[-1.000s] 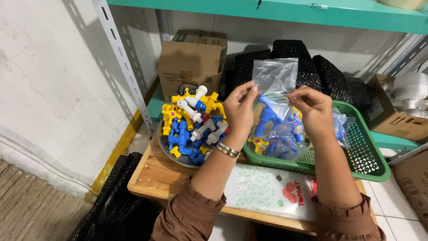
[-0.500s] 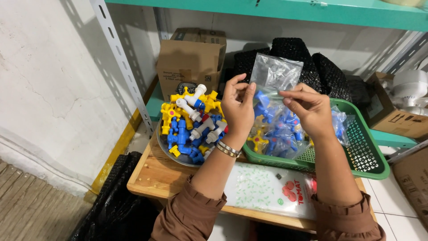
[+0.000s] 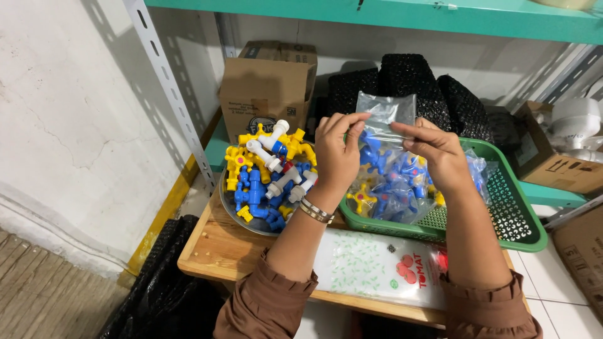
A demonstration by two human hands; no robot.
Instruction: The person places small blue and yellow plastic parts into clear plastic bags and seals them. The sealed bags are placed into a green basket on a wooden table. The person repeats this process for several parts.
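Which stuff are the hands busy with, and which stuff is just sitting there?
In use:
- clear plastic bag, pinched by left hand and right hand
- bowl of plastic taps
- green basket of bagged taps

Just sitting there:
- cardboard box
- black mesh rolls
- printed plastic sheet

1. The place looks like a small storeroom or packing corner of a shop
2. A slotted steel rack upright point(image 3: 164, 75) carries teal shelves point(image 3: 402, 11) holding a cardboard box point(image 3: 267, 81) and stacked black mesh goods point(image 3: 402, 81)
3. A metal bowl point(image 3: 233, 212) of plastic taps point(image 3: 270, 169) and a green basket point(image 3: 512, 213) of bagged ones sit on a low wooden table point(image 3: 220, 251)
4. Walls are bare, cracked plaster point(image 3: 69, 125)
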